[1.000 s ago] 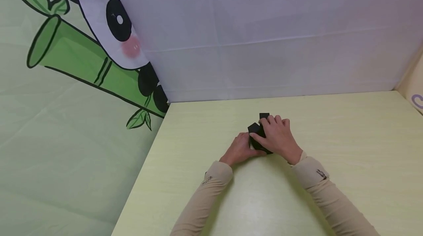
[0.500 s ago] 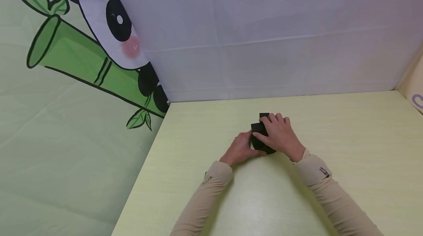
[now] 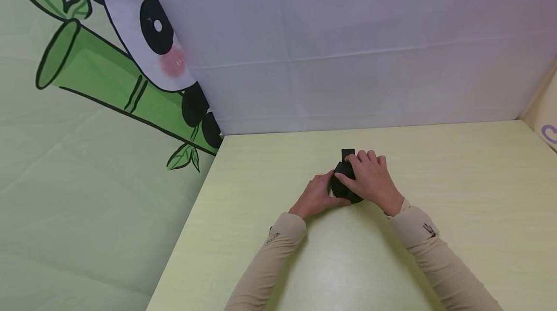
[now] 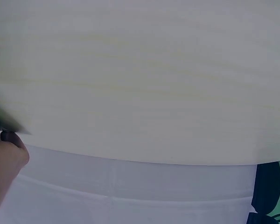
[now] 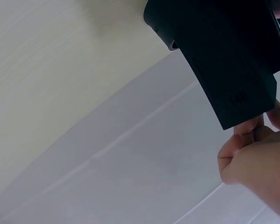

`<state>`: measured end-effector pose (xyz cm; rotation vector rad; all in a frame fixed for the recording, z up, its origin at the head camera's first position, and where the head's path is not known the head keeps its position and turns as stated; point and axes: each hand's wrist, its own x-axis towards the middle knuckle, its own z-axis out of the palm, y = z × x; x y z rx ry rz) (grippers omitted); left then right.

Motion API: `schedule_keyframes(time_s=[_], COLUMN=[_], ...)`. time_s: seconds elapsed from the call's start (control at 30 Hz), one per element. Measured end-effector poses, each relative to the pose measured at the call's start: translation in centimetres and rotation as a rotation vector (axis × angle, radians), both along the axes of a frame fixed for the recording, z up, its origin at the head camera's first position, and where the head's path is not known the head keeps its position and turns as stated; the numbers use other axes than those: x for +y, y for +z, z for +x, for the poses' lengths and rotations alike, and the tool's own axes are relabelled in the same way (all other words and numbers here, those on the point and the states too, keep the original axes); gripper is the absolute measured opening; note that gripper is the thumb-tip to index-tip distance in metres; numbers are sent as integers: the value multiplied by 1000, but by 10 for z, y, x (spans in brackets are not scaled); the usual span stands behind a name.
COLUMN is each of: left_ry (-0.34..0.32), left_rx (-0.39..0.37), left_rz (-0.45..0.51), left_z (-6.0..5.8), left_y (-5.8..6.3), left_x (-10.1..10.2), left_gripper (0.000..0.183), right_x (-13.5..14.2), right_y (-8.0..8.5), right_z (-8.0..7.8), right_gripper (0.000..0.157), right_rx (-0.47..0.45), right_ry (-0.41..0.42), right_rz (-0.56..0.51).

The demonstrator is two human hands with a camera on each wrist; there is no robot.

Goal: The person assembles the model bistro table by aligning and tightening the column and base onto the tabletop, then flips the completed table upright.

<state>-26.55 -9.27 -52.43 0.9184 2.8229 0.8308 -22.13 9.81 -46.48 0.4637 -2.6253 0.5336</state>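
A black block-like object (image 3: 344,183) with an angular top and a rounded lower body stands on the table. My left hand (image 3: 319,196) grips its lower left side, thumb along the front. From the right, my right hand (image 3: 370,178) pinches its upper part between thumb and fingers. A small black rectangular piece (image 3: 347,154) shows behind; whether it is joined on is hidden. In the right wrist view the object (image 5: 228,74) has a long flat face with faint marks, and fingers (image 5: 235,144) are at its end. The left wrist view catches only a hand (image 4: 7,151) at its left edge.
The pale wood-grain table (image 3: 270,166) ends at a white cloth backdrop (image 3: 348,50). On the left hangs a green cloth (image 3: 87,195) with a printed panda and bamboo. A cream panel (image 3: 541,112) borders the right.
My right hand has shifted slightly right, and the object's upper part has turned and moved right with it. The left hand and the rear rectangular piece stay about where they were.
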Motion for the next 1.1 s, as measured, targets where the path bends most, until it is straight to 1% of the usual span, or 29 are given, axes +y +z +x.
schedule_keyframes(time_s=[0.13, 0.23, 0.3, 0.47, 0.6, 0.7, 0.8, 0.97, 1.1], left_ry=[6, 9, 12, 24, 32, 33, 31, 24, 11], left_rx=[-6, -13, -15, -15, -21, -20, -13, -8, -6], left_rz=[-8, -11, -16, -30, -37, -39, -39, -30, -9], left_z=[0, 1, 1, 2, 2, 2, 2, 2, 2], left_y=[0, 1, 1, 1, 1, 1, 1, 2, 2], left_x=[0, 0, 0, 1, 1, 1, 1, 1, 1], left_gripper=[76, 76, 76, 82, 85, 85, 83, 83, 80], right_x=[1, 3, 4, 8, 11, 12, 13, 13, 12], right_y=[-1, 0, 1, 1, -1, -1, 0, -1, -4], right_z=[1, 3, 3, 3, 4, 5, 6, 7, 8], right_gripper=[42, 46, 48, 52, 48, 50, 49, 42, 44], right_rx=[1, -15, -42, -85, -52, -32, -33, -20, -3], right_ry=[-15, -32, -14, 76, 77, 66, 76, 80, 66], right_rz=[-1, 4, -6, 9, 20, 10, 3, 7, 8])
